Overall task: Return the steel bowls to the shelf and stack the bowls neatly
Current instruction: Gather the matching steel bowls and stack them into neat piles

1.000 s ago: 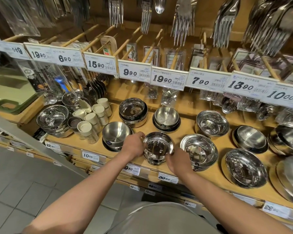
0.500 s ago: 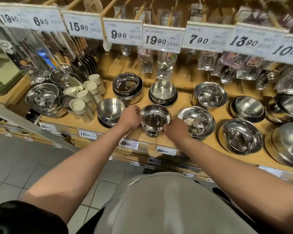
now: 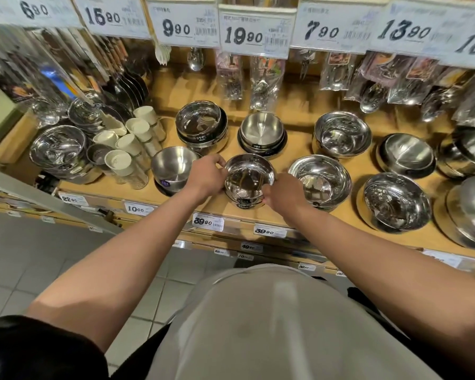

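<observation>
Where both hands (image 3: 203, 178) grip: bowl (image 3: 248, 176) between.

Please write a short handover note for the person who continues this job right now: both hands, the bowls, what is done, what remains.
Left hand grips the left rim of the stack of bowls; right hand grips its near right rim.
The stack sits at the front edge of the shelf, between two other bowl stacks.
Done: bowls are on the shelf, nested.
Left: square the stack up and let go.

Wooden shelf (image 3: 299, 149): steel bowl stacks (image 3: 261, 135), white-capped jars (image 3: 132, 152).
</observation>
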